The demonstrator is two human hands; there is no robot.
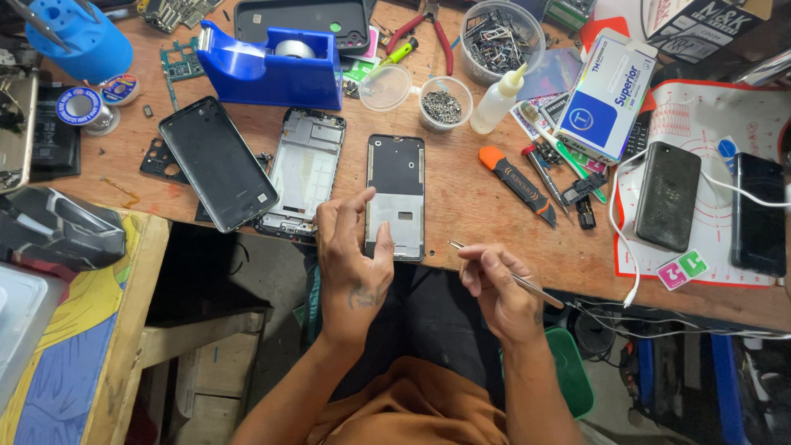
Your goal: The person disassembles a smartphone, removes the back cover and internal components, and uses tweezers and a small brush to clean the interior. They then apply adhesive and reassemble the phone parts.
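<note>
The phone frame (396, 198) lies flat on the wooden tabletop (470, 206), near its front edge and directly ahead of the person. It is a thin black rectangle with a pale metal plate across its lower half.

The left hand (353, 259) rests on the frame's lower left corner, fingers loosely spread, thumb and forefinger touching the edge without closing around it. The right hand (498, 288) is closed on a pair of slim metal tweezers (503, 274), pinched near mid-length, tips pointing left toward the frame but clear of it.

Handling judgement: the frame is probably light and fairly stiff, yet thin enough to flex or bend if twisted. Take hold along the long side rails, not across the open centre. The tweezers are light, rigid and sharp-tipped.

To the left lie a second frame (303, 169) and a dark back cover (217, 162), side by side. A blue tape dispenser (268, 70) stands behind them.
</note>
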